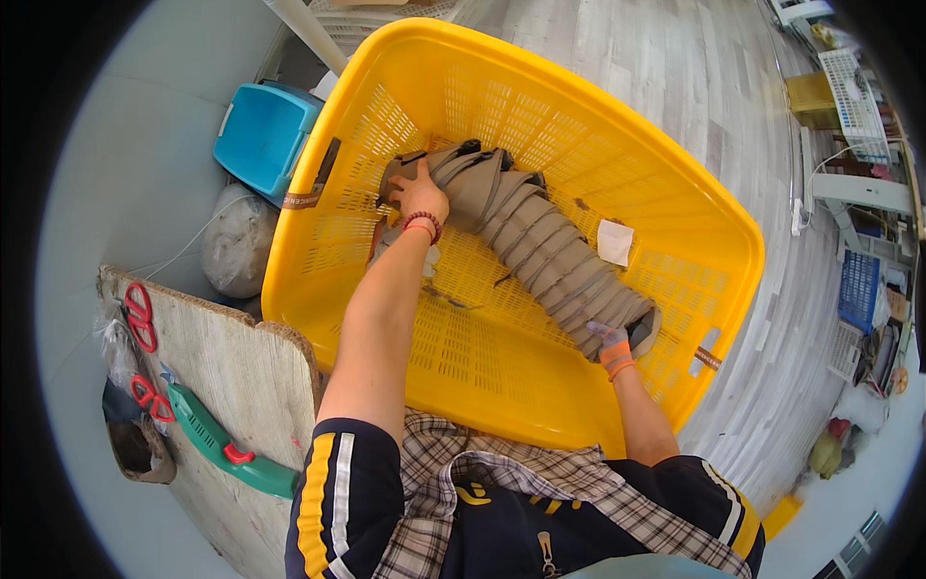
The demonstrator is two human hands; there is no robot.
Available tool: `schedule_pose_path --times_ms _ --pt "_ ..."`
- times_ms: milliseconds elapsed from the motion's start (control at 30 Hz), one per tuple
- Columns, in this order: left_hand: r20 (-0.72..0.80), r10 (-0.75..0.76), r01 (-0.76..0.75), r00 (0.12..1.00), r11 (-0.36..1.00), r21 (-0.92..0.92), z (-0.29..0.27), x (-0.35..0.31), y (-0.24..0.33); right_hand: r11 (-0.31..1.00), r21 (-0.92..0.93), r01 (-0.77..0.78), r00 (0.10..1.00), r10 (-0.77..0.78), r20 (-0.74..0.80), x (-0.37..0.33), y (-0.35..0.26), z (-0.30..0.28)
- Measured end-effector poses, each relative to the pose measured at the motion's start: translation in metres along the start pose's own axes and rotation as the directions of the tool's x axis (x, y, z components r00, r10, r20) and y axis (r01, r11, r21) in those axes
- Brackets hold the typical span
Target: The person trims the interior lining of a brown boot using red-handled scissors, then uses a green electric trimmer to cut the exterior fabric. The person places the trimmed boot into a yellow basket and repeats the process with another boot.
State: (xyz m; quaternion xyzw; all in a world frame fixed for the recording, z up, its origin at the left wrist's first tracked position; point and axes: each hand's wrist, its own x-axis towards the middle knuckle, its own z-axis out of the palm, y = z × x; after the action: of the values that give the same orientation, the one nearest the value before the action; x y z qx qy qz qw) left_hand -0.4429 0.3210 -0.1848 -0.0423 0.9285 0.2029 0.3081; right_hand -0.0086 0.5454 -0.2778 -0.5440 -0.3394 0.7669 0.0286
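Observation:
A long, curved stack of nested taupe pieces (545, 253), with dark edges between its layers, lies inside a large yellow plastic basket (511, 386). My left hand (422, 198), bare with a beaded bracelet at the wrist, grips the stack's upper left end with fingers spread across it. At the lower right end, my right hand (612, 349) has a grey-and-orange covering and is closed around the stack's edge; part of its fingers is hidden. A small white paper (614, 242) rests beside the stack, against the basket's far side.
To my left stands a worn board-topped table (231, 376) carrying a green curved tool (227, 449) and red-handled scissors (141, 317). Behind it are a blue bin (258, 140) and a plastic-wrapped bundle (237, 241). Shelving with a blue crate (858, 291) stands at the right.

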Motion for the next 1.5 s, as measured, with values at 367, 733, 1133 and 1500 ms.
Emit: schedule_pose_path --times_ms 367,733,1133,1500 --pt "-0.190 0.123 -0.077 0.974 0.969 0.233 0.035 -0.009 -0.079 0.992 -0.118 0.038 0.998 -0.031 0.061 -0.006 0.020 -0.012" --pt "-0.007 -0.118 0.117 0.993 0.991 -0.061 0.023 -0.016 -0.075 0.977 0.022 0.213 0.974 -0.214 0.068 -0.009 0.007 -0.004" --pt "-0.511 0.062 -0.174 0.857 0.969 -0.176 -0.032 -0.111 -0.083 0.884 -0.097 0.457 0.859 -0.410 0.307 -0.110 -0.119 0.035" --pt "-0.846 0.239 -0.534 0.476 0.843 -0.062 -0.113 -0.220 -0.067 0.569 0.186 0.801 0.390 -0.733 0.558 -0.078 -0.122 0.024"
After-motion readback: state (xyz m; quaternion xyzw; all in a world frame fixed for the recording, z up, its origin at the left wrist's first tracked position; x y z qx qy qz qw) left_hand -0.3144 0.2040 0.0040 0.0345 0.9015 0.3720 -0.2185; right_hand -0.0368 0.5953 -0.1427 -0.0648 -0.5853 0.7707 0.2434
